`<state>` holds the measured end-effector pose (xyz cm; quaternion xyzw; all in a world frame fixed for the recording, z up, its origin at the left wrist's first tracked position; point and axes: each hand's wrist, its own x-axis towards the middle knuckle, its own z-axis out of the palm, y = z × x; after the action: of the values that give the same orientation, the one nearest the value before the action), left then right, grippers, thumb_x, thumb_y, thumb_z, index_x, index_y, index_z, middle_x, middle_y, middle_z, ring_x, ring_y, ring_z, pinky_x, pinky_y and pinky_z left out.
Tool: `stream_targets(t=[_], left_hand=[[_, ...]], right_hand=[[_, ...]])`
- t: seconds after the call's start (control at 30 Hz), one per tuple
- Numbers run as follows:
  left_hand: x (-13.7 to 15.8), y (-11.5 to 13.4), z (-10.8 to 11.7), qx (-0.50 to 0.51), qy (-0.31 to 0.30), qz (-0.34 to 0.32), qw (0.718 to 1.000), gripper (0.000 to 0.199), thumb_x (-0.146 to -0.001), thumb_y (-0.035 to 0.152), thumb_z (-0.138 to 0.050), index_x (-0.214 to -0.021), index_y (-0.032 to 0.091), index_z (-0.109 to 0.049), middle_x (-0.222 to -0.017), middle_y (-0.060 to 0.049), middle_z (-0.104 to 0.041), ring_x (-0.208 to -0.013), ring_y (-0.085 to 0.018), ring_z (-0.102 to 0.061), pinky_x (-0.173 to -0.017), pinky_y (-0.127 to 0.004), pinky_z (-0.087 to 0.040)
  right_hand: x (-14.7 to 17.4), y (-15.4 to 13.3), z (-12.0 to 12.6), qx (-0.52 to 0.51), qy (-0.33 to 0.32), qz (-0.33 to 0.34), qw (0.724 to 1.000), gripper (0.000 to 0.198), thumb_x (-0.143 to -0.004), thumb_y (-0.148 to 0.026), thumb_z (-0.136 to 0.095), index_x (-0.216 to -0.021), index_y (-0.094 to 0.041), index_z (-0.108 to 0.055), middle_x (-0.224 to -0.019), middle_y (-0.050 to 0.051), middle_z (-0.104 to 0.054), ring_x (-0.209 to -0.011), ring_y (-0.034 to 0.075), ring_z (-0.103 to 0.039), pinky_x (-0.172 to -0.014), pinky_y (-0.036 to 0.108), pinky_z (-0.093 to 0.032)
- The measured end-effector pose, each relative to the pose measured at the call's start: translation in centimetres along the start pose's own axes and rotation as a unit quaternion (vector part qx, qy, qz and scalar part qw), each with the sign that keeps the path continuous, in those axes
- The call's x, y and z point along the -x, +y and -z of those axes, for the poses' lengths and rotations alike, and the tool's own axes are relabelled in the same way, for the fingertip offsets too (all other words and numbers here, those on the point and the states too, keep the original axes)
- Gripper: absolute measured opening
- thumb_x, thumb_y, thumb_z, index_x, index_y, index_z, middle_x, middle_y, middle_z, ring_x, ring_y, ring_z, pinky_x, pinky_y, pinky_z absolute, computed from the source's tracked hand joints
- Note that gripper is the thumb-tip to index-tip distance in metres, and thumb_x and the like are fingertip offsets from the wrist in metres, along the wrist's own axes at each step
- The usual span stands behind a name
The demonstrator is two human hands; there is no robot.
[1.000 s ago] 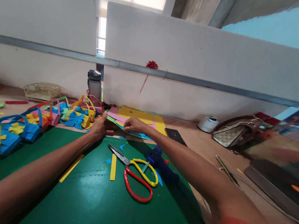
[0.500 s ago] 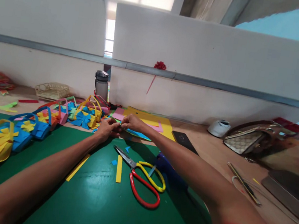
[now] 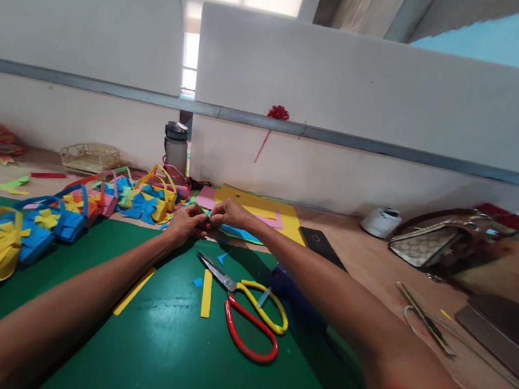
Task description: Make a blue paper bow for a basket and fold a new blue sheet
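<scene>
My left hand (image 3: 187, 222) and my right hand (image 3: 229, 214) meet at the far edge of the green mat (image 3: 148, 346). Fingertips of both are pinched together around something too small and too hidden to make out. Behind the right hand lie yellow sheets (image 3: 292, 222) and a blue paper piece (image 3: 243, 235). Nearer to me are scissors (image 3: 232, 288) with one yellow and one red handle, lying with closed blades. A yellow paper strip (image 3: 207, 293) lies beside the blades, and another yellow strip (image 3: 134, 293) is by my left forearm. Small blue scraps (image 3: 198, 282) lie close by.
Several small paper baskets (image 3: 38, 235) with flowers line the left side. A grey bottle (image 3: 176, 148) stands behind them. A dark blue object (image 3: 290, 288) is partly under my right forearm. A black phone (image 3: 322, 247), a handbag (image 3: 430, 242) and a white object (image 3: 381, 222) are to the right.
The hands stay pinched together in almost the same place. Only a very slight shift of the view shows; the scissors and paper strips have not moved.
</scene>
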<state>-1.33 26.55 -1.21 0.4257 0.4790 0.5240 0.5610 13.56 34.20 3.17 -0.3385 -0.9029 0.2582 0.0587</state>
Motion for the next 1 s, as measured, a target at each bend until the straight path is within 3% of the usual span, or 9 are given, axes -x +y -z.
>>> stream_targets(t=[0.33,0.67,1.0], left_hand=[[-0.1,-0.2,0.0,-0.002,-0.009,-0.01,1.0,0.029,-0.091,0.03,-0.055,-0.115,0.015,-0.054,-0.111,-0.008,-0.058,-0.091,-0.019,-0.06,-0.076,-0.038,-0.053],[0.1,0.1,0.0,-0.003,-0.013,-0.008,1.0,0.029,-0.091,0.03,-0.055,-0.115,0.015,-0.054,-0.111,-0.008,-0.058,-0.092,-0.019,-0.06,-0.077,-0.038,-0.053],[0.2,0.3,-0.2,0.026,0.004,0.014,1.0,0.03,-0.091,0.031,-0.055,-0.116,0.015,-0.054,-0.113,-0.008,-0.057,-0.093,-0.02,-0.06,-0.078,-0.039,-0.052]], right_hand=[[0.0,0.0,-0.2,-0.001,0.008,-0.011,1.0,0.027,-0.088,-0.032,-0.057,-0.109,-0.015,-0.059,-0.108,0.006,-0.06,-0.087,0.017,-0.061,-0.071,0.034,-0.052],[-0.4,-2.2,-0.2,0.026,0.052,-0.022,0.998,0.029,-0.088,-0.034,-0.056,-0.109,-0.015,-0.058,-0.109,0.006,-0.06,-0.09,0.019,-0.06,-0.074,0.036,-0.052],[-0.5,-3.3,0.2,0.089,0.052,-0.034,0.994,0.027,-0.087,-0.033,-0.058,-0.106,-0.014,-0.06,-0.106,0.005,-0.061,-0.083,0.017,-0.061,-0.067,0.031,-0.052]])
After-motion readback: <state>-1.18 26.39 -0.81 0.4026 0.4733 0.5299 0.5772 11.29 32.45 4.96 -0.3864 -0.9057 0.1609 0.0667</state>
